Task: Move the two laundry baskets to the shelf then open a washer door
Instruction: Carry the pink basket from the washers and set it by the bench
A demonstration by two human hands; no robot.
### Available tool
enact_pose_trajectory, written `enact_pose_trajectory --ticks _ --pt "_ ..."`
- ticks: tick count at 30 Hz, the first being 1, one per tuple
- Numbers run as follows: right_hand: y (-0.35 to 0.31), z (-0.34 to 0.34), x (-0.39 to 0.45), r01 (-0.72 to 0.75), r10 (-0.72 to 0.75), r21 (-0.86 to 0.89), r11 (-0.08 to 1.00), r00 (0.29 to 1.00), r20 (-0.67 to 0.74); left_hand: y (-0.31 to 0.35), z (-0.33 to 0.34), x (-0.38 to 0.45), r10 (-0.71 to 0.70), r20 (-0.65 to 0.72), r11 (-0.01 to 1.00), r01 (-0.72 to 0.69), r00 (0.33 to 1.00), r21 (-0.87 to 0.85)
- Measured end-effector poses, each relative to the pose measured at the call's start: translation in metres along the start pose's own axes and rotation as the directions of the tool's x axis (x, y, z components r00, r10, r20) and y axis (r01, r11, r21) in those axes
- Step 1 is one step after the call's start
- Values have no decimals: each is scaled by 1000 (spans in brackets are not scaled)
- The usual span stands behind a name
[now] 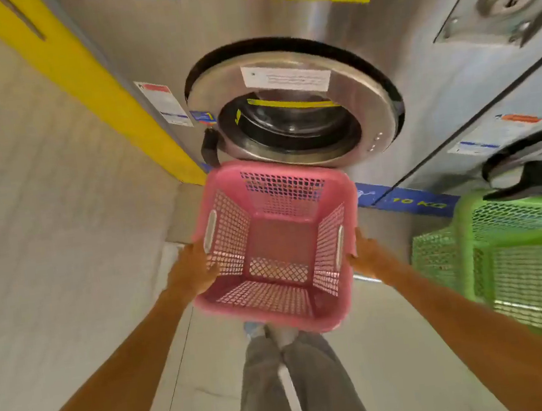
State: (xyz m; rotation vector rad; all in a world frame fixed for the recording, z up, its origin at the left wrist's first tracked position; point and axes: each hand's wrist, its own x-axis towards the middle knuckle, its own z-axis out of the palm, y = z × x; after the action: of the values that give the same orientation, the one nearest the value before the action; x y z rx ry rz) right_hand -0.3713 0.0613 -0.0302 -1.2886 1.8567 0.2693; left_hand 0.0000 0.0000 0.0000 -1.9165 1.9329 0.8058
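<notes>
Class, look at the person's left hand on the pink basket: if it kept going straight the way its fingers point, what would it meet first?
Probably the washer's steel front beside the round door. The left hand grips the pink basket, fingers pointing forward; depth is unclear.

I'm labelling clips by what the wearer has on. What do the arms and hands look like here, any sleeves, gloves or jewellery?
Both forearms are bare as far as the picture shows: no sleeves. The left hand and right hand wear no gloves, and no watch or bracelet shows at either wrist. Rings cannot be judged; the fingers are blurred and partly hidden.
</notes>
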Motion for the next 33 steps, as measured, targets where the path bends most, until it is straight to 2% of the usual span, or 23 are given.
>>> enact_pose_trajectory --ticks 2,5,7,10,14,19,21,24,27,33 --pt "6 12 17 -56 58 42 998 997 -42 -7 13 20 -102 -67 995 102 993 0" --pt "18 32 40 -97 108 112 989 990 -90 -19 32 51 -197 -80 980 193 977 -58" --pt "22 46 50 -73 92 161 984 989 -118 -28 51 67 -195 -90 978 186 977 -100" --pt "22 62 59 -58 106 221 974 971 -213 -35 71 78 -137 -174 984 114 975 -135" --pt "10 66 53 -56 137 263 963 944 -300 -41 79 75 -160 -238 975 116 958 -190" --pt "-7 55 46 -30 56 89 996 951 -303 -62 75 48 -239 -129 936 193 962 -294" --pt "-11 51 44 -21 32 42 999 957 -287 -66 83 29 -234 -117 921 181 965 -345" --pt "-26 59 34 44 -55 -48 998 962 -269 -91 103 -13 -330 -99 878 267 939 -398" --pt "-50 76 19 116 -154 -156 981 953 -261 -125 130 -66 -432 7 791 382 902 -477" --pt "-117 151 -23 276 -325 -313 909 938 -118 -201 206 -199 -618 117 556 537 777 -635"
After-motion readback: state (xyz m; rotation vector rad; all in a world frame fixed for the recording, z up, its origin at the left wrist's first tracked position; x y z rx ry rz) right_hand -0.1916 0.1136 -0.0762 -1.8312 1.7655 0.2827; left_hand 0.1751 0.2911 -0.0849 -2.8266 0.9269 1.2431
